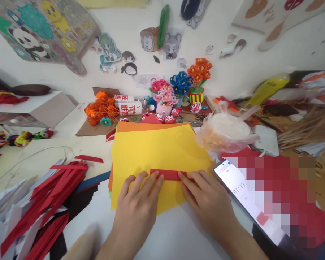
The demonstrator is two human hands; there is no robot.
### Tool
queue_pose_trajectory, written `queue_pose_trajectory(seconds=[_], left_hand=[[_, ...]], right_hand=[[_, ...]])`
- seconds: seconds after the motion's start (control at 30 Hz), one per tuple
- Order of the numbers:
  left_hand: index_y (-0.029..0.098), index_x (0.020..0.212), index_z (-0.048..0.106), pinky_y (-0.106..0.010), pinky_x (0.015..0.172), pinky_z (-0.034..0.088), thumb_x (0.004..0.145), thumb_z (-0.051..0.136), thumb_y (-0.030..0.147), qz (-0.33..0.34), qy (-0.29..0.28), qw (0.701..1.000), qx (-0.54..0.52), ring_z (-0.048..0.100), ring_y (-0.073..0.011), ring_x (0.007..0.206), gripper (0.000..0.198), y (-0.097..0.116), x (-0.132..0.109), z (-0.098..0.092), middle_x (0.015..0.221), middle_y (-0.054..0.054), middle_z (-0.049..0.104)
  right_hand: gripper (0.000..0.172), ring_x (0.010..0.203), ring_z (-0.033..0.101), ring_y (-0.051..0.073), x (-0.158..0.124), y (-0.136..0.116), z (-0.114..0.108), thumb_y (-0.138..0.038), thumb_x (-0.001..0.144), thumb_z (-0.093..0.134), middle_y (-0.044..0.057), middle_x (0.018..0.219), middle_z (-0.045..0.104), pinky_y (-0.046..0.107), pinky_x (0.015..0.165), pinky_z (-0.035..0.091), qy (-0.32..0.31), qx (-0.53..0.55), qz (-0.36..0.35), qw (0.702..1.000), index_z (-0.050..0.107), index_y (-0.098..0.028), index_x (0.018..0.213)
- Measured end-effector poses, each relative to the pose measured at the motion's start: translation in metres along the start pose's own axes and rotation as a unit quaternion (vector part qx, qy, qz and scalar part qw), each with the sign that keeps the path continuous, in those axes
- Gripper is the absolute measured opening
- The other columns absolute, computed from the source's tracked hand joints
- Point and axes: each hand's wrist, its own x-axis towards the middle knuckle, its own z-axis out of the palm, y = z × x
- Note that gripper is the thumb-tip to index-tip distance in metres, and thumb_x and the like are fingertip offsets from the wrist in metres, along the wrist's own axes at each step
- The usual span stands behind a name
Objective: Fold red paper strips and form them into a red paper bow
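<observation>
A narrow folded red paper strip lies across a stack of coloured sheets with a yellow sheet on top. At the strip's left end, my left hand holds it down with thumb and fingertips, the other fingers bent over the yellow sheet. The right end is pinched by my right hand, its fingers curled together. Orange and green edges show under the yellow sheet. White paper lies beneath my wrists.
Folded red strips and white ones pile up on the left. To the right are a lit phone, partly pixelated, and a plastic-wrapped cup. Along the wall stand handmade flowers, orange blooms and white-labelled bottles.
</observation>
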Motion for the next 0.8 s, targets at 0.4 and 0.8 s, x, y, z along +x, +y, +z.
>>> queue_pose_trajectory(seconds=[0.4, 0.8], left_hand=[[0.029, 0.119, 0.062, -0.041, 0.087, 0.033, 0.087, 0.045, 0.010, 0.022, -0.035, 0.998, 0.040, 0.057, -0.0234, 0.102, 0.041, 0.004, -0.003, 0.005, 0.111, -0.004, 0.068], [0.037, 0.107, 0.068, -0.049, 0.087, 0.037, 0.081, 0.051, 0.009, -0.051, -0.051, 0.995, 0.063, 0.054, -0.0298, 0.109, 0.042, -0.010, -0.007, -0.006, 0.123, -0.004, 0.062]], right_hand=[[0.030, 0.073, 0.053, 0.018, -0.001, 0.002, 0.002, -0.012, 0.094, 0.041, 0.008, 0.077, 0.063, 0.030, 0.062, 0.045, -0.036, 0.017, 0.012, 0.999, 0.070, -0.012, 0.098], [0.027, 0.075, 0.051, 0.019, -0.004, 0.005, 0.003, -0.016, 0.093, 0.044, 0.007, 0.079, 0.059, 0.031, 0.061, 0.047, -0.061, 0.113, 0.068, 0.989, 0.069, -0.014, 0.103]])
